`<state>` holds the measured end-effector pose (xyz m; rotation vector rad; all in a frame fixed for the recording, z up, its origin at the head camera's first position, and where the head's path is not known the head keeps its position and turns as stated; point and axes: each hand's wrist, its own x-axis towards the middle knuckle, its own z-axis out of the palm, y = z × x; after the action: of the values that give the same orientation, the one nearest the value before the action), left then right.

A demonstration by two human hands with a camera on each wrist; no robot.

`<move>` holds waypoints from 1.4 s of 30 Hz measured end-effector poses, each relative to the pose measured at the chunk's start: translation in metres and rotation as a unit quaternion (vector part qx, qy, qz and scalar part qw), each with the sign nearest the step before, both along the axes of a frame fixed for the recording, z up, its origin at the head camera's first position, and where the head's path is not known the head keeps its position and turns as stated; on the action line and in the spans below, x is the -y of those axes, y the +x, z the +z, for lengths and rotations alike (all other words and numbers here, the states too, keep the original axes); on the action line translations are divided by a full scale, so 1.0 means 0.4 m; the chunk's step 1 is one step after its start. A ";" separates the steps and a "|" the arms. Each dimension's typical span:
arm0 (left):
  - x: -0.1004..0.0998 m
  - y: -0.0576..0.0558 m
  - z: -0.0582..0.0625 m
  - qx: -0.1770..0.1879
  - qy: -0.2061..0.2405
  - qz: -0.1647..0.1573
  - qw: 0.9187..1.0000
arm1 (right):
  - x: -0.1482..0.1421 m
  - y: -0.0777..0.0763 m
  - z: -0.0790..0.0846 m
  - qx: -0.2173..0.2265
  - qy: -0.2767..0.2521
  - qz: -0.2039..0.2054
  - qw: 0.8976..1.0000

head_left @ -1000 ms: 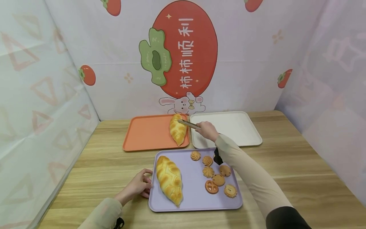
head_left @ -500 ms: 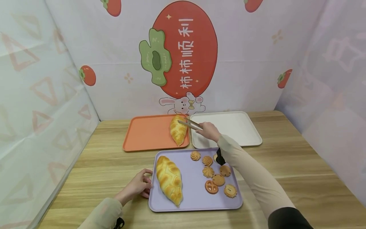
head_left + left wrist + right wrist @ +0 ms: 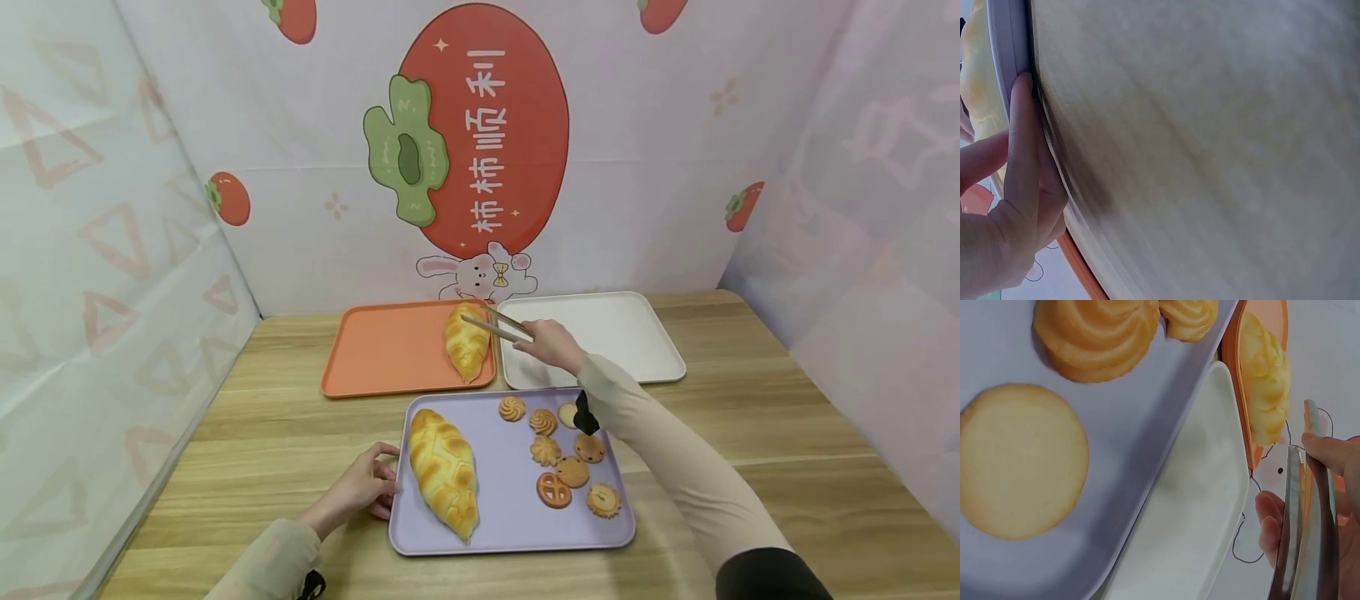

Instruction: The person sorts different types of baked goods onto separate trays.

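Note:
My right hand (image 3: 551, 342) holds a pair of metal tongs (image 3: 497, 324), its thumb along one arm in the right wrist view. The tong arms are spread, and their tips overlap the upper part of a golden loaf (image 3: 467, 346) lying on the orange tray (image 3: 390, 350). A gap shows between tongs and loaf in the right wrist view. At the near left, my left hand (image 3: 362, 485) touches the side of the purple tray (image 3: 510, 533); one straight finger (image 3: 1022, 137) rests along its outer wall. A second, larger loaf (image 3: 444, 473) lies on that tray.
Several cookies (image 3: 573, 472) lie on the right half of the purple tray, including a pretzel-shaped one (image 3: 553, 490). A white tray (image 3: 607, 333) stands at the back right, beside the orange one. The wooden table (image 3: 247, 450) meets printed cloth walls behind and at the sides.
The tong arms have spread apart above the loaf on the orange tray. My right hand has shifted slightly to the right. The left hand stays at the purple tray.

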<state>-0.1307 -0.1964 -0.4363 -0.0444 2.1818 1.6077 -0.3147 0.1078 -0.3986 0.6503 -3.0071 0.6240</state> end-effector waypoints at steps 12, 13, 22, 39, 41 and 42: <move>0.001 -0.001 -0.005 0.000 -0.006 -0.001 1.000 | -0.016 0.028 0.016 -0.009 0.000 0.034 0.999; 0.001 -0.001 -0.006 0.000 -0.006 0.000 1.000 | -0.019 0.031 0.018 -0.011 -0.002 0.039 0.999; -0.001 0.000 -0.006 -0.002 -0.007 0.006 1.000 | -0.034 0.064 0.032 -0.012 -0.007 0.066 0.998; 0.002 -0.003 -0.004 0.001 -0.001 -0.001 1.000 | -0.045 0.173 0.057 -0.002 0.009 0.119 0.993; 0.003 -0.003 -0.005 0.001 0.001 -0.001 1.000 | -0.045 0.185 0.057 -0.005 0.014 0.126 0.992; 0.003 -0.003 -0.005 0.001 0.002 -0.001 1.000 | -0.045 0.190 0.056 -0.007 0.016 0.130 0.991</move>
<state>-0.1318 -0.1975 -0.4383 -0.0431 2.1779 1.6099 -0.2386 0.1259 -0.3761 1.0550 -2.9492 0.5760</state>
